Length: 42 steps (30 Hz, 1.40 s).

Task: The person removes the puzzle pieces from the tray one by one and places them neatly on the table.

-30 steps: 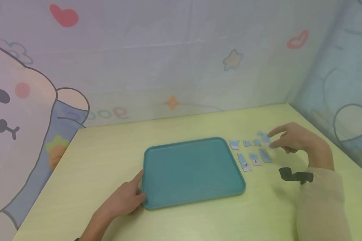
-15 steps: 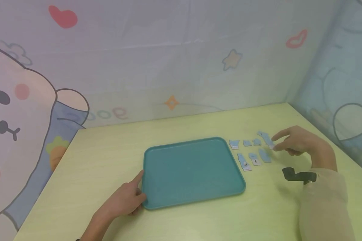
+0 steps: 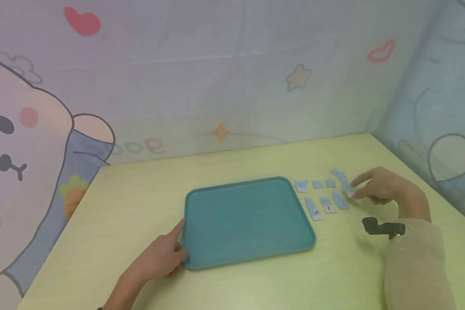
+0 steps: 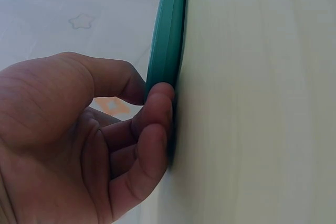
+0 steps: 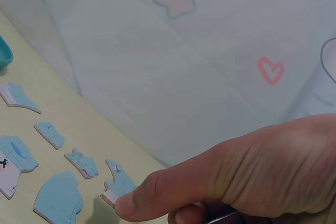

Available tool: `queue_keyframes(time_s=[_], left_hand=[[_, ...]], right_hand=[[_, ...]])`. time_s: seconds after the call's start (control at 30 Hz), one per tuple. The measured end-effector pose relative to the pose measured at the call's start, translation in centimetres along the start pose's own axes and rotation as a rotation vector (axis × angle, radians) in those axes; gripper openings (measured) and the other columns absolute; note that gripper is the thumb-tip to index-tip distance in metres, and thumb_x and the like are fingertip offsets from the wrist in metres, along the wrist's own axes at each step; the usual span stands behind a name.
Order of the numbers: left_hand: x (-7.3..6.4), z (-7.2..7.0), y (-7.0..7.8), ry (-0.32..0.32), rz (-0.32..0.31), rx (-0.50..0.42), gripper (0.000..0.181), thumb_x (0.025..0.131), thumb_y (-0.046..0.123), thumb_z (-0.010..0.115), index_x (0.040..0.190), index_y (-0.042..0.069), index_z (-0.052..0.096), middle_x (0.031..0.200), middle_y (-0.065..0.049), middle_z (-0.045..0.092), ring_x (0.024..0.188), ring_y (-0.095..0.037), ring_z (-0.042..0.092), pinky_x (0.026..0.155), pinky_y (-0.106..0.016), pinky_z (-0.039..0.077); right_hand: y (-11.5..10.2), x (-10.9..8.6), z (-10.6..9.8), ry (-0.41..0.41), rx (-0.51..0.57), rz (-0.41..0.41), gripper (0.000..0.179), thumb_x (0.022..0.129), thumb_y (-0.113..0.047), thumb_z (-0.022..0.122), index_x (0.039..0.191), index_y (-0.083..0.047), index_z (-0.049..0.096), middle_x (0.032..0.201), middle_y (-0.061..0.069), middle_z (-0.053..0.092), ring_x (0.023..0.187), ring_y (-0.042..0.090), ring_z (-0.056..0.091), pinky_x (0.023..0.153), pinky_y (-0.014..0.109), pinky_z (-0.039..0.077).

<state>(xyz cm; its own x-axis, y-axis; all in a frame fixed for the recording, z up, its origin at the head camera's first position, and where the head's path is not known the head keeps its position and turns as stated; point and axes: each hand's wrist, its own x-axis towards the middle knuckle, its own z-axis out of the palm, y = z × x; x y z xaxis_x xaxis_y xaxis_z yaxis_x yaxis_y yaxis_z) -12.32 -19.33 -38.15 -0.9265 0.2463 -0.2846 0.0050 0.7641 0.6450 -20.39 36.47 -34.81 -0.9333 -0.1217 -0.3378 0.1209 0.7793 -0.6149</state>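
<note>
My left hand (image 3: 160, 254) holds the left edge of a teal tray (image 3: 248, 224). In the left wrist view, the bent thumb and curled fingers meet at the tray's rim (image 4: 169, 30). On the far right, my right hand (image 3: 383, 187) pinches a long light-blue jigsaw piece (image 3: 342, 181) with thumb and index finger at its lower end. The right wrist view has the thumb on the white edge of this jigsaw piece (image 5: 121, 179); the other fingers are mostly hidden. Several more jigsaw pieces (image 3: 327, 205) lie flat between the tray and this hand, in two rough rows.
The pale yellow-green table (image 3: 139, 193) bears everything. Behind it hangs a cartoon-printed curtain (image 3: 170, 86), with another patterned side panel (image 3: 441, 107) along the right edge. A dark wrist mount (image 3: 383, 226) sticks out from the right sleeve.
My right hand has moved slightly right and toward me, and the lower end of the long jigsaw piece has shifted the same way. The left hand and tray stay still.
</note>
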Motion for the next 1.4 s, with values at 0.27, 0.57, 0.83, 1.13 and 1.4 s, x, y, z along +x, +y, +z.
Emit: queue_keyframes(time_s=[0.27,0.57,0.83,1.13,1.4], left_hand=[[0.0,0.1,0.0,0.001,0.003,0.008,0.083,0.095,0.004,0.058,0.166,-0.006,0.016,0.064,-0.005,0.062,0.052,-0.017,0.055,0.054,-0.032,0.049],[0.0,0.1,0.1,-0.001,0.000,0.005,0.083,0.096,0.004,0.058,0.166,-0.006,0.016,0.063,-0.005,0.062,0.051,-0.017,0.055,0.054,-0.031,0.048],[0.0,0.1,0.0,0.010,-0.006,0.016,0.083,0.095,0.005,0.058,0.167,-0.005,0.016,0.063,-0.004,0.062,0.052,-0.017,0.055,0.054,-0.031,0.048],[0.1,0.0,-0.1,-0.001,0.014,0.024,0.083,0.095,0.005,0.057,0.166,-0.008,0.015,0.062,-0.004,0.062,0.050,-0.016,0.054,0.053,-0.031,0.047],[0.0,-0.3,0.1,0.011,-0.010,0.046,0.081,0.096,0.006,0.058,0.166,-0.006,0.018,0.063,-0.004,0.063,0.051,-0.017,0.056,0.054,-0.031,0.048]], right_hand=[[0.3,0.2,0.1,-0.013,0.008,0.006,0.068,0.090,-0.021,0.077,0.143,0.014,0.052,0.059,-0.004,0.046,0.056,0.012,0.041,0.054,0.025,0.036],[0.8,0.6,0.2,-0.035,0.023,0.026,0.072,0.088,-0.015,0.078,0.147,0.013,0.049,0.057,-0.004,0.045,0.055,0.011,0.038,0.053,0.024,0.035],[0.0,0.3,-0.1,-0.008,0.018,0.003,0.070,0.093,-0.018,0.075,0.149,0.011,0.046,0.059,-0.004,0.044,0.056,0.012,0.038,0.053,0.025,0.035],[-2.5,0.0,-0.4,0.099,-0.049,-0.049,0.067,0.100,-0.034,0.069,0.149,0.007,0.049,0.090,0.010,0.061,0.069,0.019,0.052,0.058,0.030,0.044],[-5.4,0.2,0.2,0.220,-0.126,-0.130,0.063,0.102,-0.036,0.066,0.147,0.006,0.052,0.097,0.019,0.071,0.074,0.023,0.064,0.064,0.036,0.052]])
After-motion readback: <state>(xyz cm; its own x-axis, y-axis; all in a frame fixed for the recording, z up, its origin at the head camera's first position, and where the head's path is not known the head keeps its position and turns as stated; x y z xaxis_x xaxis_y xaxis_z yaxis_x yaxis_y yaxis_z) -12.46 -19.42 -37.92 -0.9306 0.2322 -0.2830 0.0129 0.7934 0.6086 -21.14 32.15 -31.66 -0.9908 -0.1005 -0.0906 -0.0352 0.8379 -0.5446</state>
